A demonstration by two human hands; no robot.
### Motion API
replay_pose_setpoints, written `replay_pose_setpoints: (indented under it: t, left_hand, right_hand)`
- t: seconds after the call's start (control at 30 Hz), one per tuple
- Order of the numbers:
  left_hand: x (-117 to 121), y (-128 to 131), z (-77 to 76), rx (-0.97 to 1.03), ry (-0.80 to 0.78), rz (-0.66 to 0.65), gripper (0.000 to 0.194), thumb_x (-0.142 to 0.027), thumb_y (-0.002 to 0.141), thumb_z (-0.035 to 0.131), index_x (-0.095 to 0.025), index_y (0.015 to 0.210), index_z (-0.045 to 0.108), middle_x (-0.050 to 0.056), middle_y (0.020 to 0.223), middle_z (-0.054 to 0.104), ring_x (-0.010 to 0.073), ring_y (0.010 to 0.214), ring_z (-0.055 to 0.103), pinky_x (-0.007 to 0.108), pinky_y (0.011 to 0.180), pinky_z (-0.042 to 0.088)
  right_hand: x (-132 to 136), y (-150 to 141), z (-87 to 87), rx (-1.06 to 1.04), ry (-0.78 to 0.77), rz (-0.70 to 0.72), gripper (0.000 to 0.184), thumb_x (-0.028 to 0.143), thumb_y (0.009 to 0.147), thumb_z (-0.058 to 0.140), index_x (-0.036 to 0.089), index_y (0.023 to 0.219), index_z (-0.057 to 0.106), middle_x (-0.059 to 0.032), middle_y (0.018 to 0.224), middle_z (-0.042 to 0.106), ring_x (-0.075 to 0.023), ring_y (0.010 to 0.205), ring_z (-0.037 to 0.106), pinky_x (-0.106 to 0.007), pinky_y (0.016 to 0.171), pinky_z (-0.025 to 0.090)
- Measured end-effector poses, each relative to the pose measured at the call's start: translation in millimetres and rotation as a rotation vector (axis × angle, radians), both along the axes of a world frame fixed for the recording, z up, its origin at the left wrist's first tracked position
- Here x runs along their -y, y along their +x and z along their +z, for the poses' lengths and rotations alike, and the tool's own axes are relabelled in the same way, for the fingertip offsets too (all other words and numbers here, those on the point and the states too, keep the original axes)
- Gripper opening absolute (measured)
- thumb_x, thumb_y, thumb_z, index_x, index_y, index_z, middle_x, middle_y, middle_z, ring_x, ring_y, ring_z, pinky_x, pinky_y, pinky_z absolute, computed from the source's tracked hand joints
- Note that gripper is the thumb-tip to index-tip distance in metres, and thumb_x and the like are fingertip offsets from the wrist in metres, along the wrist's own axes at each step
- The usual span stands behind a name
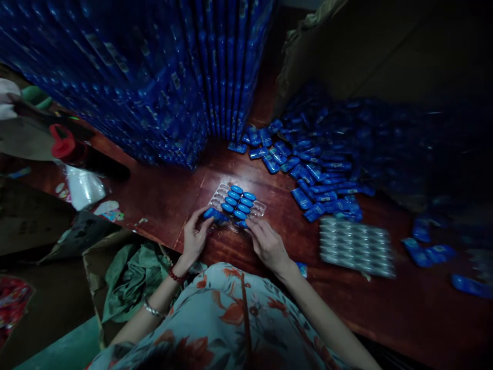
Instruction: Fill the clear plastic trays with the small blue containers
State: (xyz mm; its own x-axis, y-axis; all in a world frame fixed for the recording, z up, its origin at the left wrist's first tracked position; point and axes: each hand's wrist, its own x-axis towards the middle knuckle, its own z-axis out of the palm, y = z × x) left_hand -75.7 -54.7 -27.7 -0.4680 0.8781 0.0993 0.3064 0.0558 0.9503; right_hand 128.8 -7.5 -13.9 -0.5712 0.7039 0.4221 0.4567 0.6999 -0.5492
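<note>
A clear plastic blister tray [217,194] lies on the red-brown table in front of me, with several glossy blue oval pieces [242,207] in its middle cells. Clear cells show on its left and right sides. My left hand [195,234] is closed on small blue packets [215,214] at the tray's near left corner. At the near right edge, the fingers of my right hand [265,241] pinch a small blue piece [241,224], mostly covered by the fingertips. Its exact kind is hard to make out.
Tall stacks of filled blue trays [154,87] rise at the back left. A heap of blue packets [311,174] spills from a cardboard box [370,46] on the right. Nested clear trays [356,246] lie nearer. A red-capped bottle [90,154] and a green cloth [131,280] are left.
</note>
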Motion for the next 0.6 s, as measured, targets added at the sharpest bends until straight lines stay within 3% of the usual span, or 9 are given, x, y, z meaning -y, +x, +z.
replay_pose_setpoints:
  t: [0.1, 0.2, 0.3, 0.5, 0.6]
  left_hand:
    - [-4.1, -4.5, -1.4, -0.19, 0.115, -0.11, 0.021, -0.021, 0.085, 0.054, -0.019, 0.106, 0.058, 0.004, 0.095, 0.064, 0.0141, 0.088, 0.061, 0.026, 0.081, 0.049]
    - [-5.6, -13.9, -0.9, -0.44, 0.21, -0.33, 0.028, -0.014, 0.089, 0.044, -0.02, 0.114, 0.055, 0.006, 0.098, 0.062, 0.0146, 0.089, 0.06, 0.027, 0.078, 0.05]
    - [-7.9, -23.4, 2.0, -0.661, 0.219, -0.529, 0.036, -0.012, 0.091, 0.04, -0.021, 0.124, 0.048, 0.009, 0.101, 0.059, 0.0154, 0.091, 0.058, 0.026, 0.075, 0.05]
    - [-21.2, -29.5, 12.9, -0.818, 0.242, -0.775, 0.034, -0.015, 0.094, 0.036, -0.02, 0.127, 0.044, 0.01, 0.107, 0.057, 0.0159, 0.094, 0.055, 0.028, 0.078, 0.048]
    - [-29.2, -31.0, 15.0, -0.84, 0.229, -0.879, 0.031, -0.018, 0.095, 0.034, -0.02, 0.123, 0.047, 0.008, 0.101, 0.058, 0.0157, 0.092, 0.055, 0.028, 0.078, 0.048]
  right_hand:
    - [-2.0, 1.5, -2.0, -0.013, 0.05, 0.009, 0.032, 0.01, 0.088, 0.046, 0.017, 0.118, 0.052, -0.0101, 0.099, 0.062, -0.0184, 0.094, 0.06, -0.031, 0.082, 0.053]
    - [-2.3, -0.5, -5.6, -0.007, 0.064, -0.01, 0.03, 0.011, 0.089, 0.044, 0.018, 0.117, 0.052, -0.0089, 0.099, 0.061, -0.0168, 0.093, 0.06, -0.029, 0.081, 0.053]
    - [-3.7, -4.5, -4.2, 0.143, 0.09, 0.006, 0.028, 0.009, 0.089, 0.04, 0.016, 0.112, 0.055, -0.0095, 0.094, 0.061, -0.0173, 0.089, 0.059, -0.028, 0.076, 0.052]
    - [-11.1, -15.5, 25.7, 0.544, 0.075, 0.04, 0.028, 0.008, 0.088, 0.037, 0.015, 0.106, 0.057, -0.01, 0.091, 0.059, -0.0191, 0.083, 0.056, -0.028, 0.067, 0.049]
    - [-13.9, -26.2, 39.6, 0.678, 0.048, 0.067, 0.025, 0.009, 0.088, 0.04, 0.018, 0.104, 0.056, -0.0088, 0.092, 0.058, -0.0183, 0.085, 0.054, -0.026, 0.068, 0.046]
